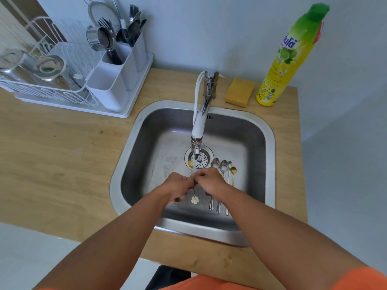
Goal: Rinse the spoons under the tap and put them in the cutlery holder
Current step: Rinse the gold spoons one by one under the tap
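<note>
While both hands [193,183] pinch the flower-ended spoon [194,197] under the tap [196,141], wet grip risks dropping it toward the drain [201,159] at 12 o'clock.

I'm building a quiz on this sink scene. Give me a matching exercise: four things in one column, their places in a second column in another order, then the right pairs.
Things:
1. sponge
2. detergent bottle
3. loose spoons
4. flower-ended spoon

Places:
A. lying on the sink floor, right of the drain
B. held between both hands, the left hand and the right hand, beneath the tap
C. on the counter between the tap and the bottle
D. standing at the counter's back right corner

Pairs: 1-C, 2-D, 3-A, 4-B
</note>
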Demonstrator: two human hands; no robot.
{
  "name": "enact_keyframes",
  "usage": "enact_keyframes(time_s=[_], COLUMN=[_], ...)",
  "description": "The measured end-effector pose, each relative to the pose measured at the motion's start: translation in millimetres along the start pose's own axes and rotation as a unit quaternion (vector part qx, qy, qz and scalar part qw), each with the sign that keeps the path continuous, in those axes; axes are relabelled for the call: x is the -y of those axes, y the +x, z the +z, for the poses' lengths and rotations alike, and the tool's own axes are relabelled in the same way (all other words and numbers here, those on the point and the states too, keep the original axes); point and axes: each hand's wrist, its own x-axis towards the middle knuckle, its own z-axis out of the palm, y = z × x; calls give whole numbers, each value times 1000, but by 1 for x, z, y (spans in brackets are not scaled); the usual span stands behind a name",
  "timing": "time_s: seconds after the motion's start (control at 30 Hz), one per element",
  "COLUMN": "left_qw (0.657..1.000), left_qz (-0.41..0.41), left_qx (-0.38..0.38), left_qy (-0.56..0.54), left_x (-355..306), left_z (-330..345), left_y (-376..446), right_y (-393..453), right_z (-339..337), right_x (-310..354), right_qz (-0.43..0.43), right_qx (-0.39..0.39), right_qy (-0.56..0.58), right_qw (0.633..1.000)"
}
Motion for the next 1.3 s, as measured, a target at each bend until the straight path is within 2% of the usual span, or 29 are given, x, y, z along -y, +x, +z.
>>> enact_keyframes(time_s=[0.13, 0.2, 0.43, 0.57, 0.73, 0.9, 1.17, 1.3], left_qw=[1000, 999, 986, 974, 973, 973, 960, 965], left_qz=[-6, 2, 129, 163, 173, 182, 160, 134], left_qx=[7, -20, -103, -154, -148, -127, -208, -183], left_qy=[27, 25, -20, -24, -23, -70, -103, -133], left_x=[3, 0, -14, -12, -7, -5, -5, -9], left_z=[-6, -9, 2, 11, 16, 17, 20, 21], left_y=[-4, -5, -1, 3, 5, 1, 0, -3], right_y=[-2, -3, -9, -11, -12, -14, -19, -20], right_z=[-4, -6, -6, -6, -9, -10, -4, -5], right_x=[-8, -12, -22, -26, -30, -26, -20, -20], right_qz=[-11, -39, -105, -114, -120, -127, -132, -134], right_qx=[11, 3, 17, -4, -29, -38, -27, -27], right_qy=[13, -1, -58, -75, -93, -107, -113, -109], right_qw=[1000, 999, 993, 991, 988, 985, 984, 985])
